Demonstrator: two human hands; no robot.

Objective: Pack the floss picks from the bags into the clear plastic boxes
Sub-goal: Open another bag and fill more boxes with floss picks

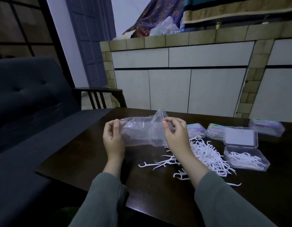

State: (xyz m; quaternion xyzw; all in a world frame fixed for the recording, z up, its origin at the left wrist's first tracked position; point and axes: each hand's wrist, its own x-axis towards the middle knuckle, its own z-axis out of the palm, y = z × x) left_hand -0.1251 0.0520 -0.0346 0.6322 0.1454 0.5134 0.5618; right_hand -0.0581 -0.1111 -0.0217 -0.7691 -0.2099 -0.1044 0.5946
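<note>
A: We hold the clear plastic bag (140, 133) up above the surface (86, 154), stretched between both hands. Our left hand (113, 138) has its grip curled round the bag's left end; our right hand (174, 135) pinches the right end between thumb and fingers.

B: And the floss picks (205, 154)?

A: A loose white heap lies under and to the right of our right wrist, a few strays (150, 164) spreading toward the near edge. Just right of the heap sits an open clear box (246, 159) with picks inside, its lid (240, 135) lying back behind it.

B: What crowds us?

A: Three closed boxes along the far right: one (196, 129) just behind our right hand, one (215, 131) touching the lid, one (266, 126) near the far right edge. A dark sofa (32, 102) presses along the left edge, and white cabinets (183, 86) stand beyond the far edge.

B: Room to move?

A: The left half of the surface under the bag is bare wood, and so is the near corner between our grey sleeves (99, 202).
</note>
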